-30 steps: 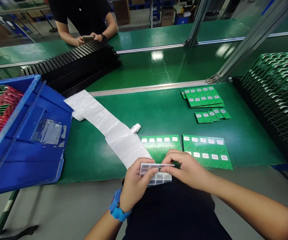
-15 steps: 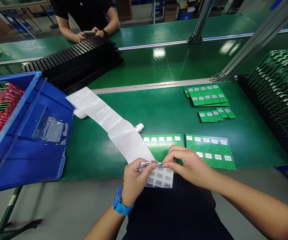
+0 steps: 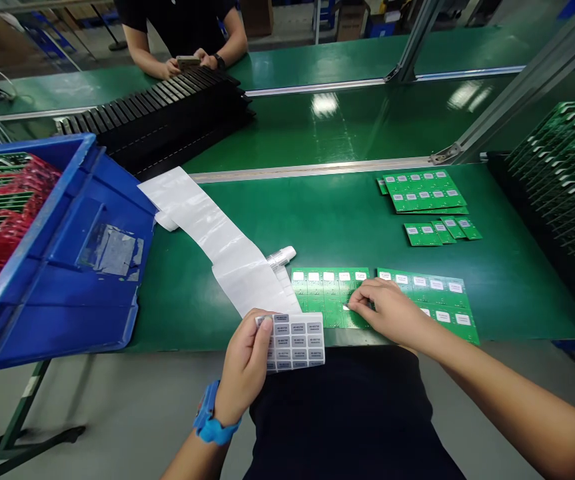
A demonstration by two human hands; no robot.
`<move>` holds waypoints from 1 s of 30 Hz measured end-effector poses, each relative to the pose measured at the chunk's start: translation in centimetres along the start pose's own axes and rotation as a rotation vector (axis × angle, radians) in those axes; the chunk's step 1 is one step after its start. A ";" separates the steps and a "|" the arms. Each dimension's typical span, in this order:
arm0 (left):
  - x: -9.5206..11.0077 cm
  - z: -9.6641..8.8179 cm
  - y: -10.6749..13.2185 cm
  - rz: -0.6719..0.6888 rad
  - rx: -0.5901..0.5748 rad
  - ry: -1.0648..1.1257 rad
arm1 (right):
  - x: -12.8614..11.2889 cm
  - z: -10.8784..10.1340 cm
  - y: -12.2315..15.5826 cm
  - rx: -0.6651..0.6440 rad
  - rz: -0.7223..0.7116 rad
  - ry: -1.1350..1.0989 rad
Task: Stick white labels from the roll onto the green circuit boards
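Observation:
My left hand [image 3: 247, 357] grips a sheet of printed labels [image 3: 298, 341], thumb on top, at the table's front edge. A long white strip of backing paper [image 3: 212, 230] runs from it toward the back left. My right hand [image 3: 390, 307] pinches a small white label [image 3: 346, 307] against the lower row of a green circuit board panel [image 3: 312, 300]; its fingertips partly cover the label. White labels line that panel's upper row. Just right of it lies another labelled panel [image 3: 450, 300], partly hidden by my right hand. A white tube [image 3: 282, 257] rests beside the paper strip.
Labelled boards are stacked [image 3: 424, 190] at the back right, with smaller board pieces [image 3: 442, 231] in front. A blue bin [image 3: 117, 200] of boards in red wrap stands left. Black racks [image 3: 157, 127] and a person holding a phone [image 3: 187, 61] are beyond; a board rack [image 3: 567, 173] is right.
My right hand has moved from the label sheet to the circuit board panel with a label. My left hand has shifted left with the sheet, which now lies flatter to view.

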State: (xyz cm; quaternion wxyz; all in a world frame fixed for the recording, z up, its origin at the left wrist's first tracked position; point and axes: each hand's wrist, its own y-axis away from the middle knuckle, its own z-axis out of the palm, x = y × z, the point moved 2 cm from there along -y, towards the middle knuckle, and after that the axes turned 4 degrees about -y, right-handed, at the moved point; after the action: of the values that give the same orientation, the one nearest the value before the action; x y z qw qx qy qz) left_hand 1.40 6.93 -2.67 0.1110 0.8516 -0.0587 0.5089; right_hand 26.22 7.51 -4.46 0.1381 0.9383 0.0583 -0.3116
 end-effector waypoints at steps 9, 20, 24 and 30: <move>-1.0 -1.0 0.4 -0.244 0.128 0.241 | -1.3 -0.4 0.7 0.224 -0.105 0.157; -1.1 0.3 1.2 -0.193 0.001 0.132 | -2.2 1.7 -1.5 0.001 -0.122 -0.194; -1.5 1.3 0.9 -0.162 -0.017 0.078 | -2.4 2.4 -0.8 0.066 -0.235 -0.005; -0.4 2.0 0.5 -0.103 -0.045 0.076 | -3.8 2.0 0.6 0.255 -0.247 -0.109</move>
State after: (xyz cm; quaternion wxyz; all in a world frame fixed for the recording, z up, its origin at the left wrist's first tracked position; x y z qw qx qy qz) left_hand 2.77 5.98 -3.89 0.1583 0.8310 -0.0220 0.5328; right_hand 22.15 6.26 -3.63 -0.0183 0.9156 0.1258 -0.3814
